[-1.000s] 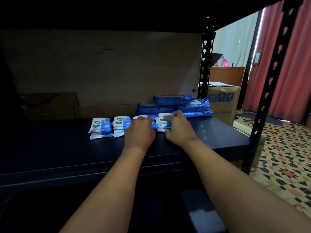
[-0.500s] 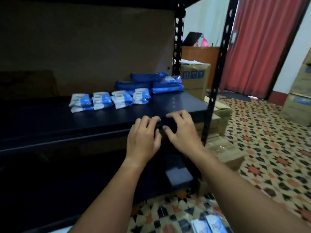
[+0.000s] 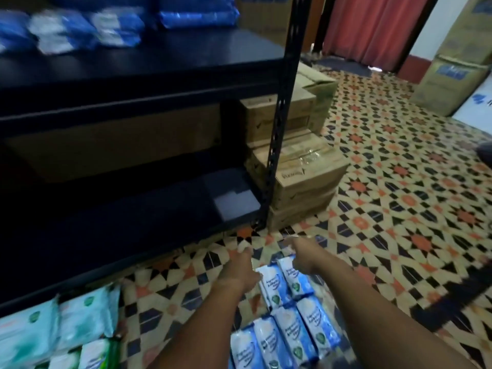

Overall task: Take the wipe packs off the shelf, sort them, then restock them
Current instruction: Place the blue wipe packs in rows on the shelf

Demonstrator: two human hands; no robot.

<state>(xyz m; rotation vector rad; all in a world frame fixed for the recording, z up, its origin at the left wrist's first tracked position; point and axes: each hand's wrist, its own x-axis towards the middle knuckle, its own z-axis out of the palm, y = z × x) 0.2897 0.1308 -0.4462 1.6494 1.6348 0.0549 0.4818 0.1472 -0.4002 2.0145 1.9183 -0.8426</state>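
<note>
Both hands reach down at lower centre, blurred. The left hand [image 3: 239, 272] and right hand [image 3: 302, 258] hover over blue wipe packs [image 3: 286, 315] on the floor [image 3: 399, 182]; neither grip can be told. More packs [image 3: 87, 30] sit on the shelf [image 3: 159, 62], upper left.

Patterned floor [image 3: 399, 182] to the right lies open — broad passage there. Blue-and-white wipe packs [image 3: 287, 315] cover the floor near the bottom centre, under and between both forearms; green packs [image 3: 53, 328] fill the lower left corner, with a strip of bare tile between the two groups. The black shelf upright [image 3: 279, 115] and stacked cardboard boxes [image 3: 298, 177] just beside it block the right end of the shelf. The lower shelf board [image 3: 133, 222] is bare — reachable from the front.
</note>
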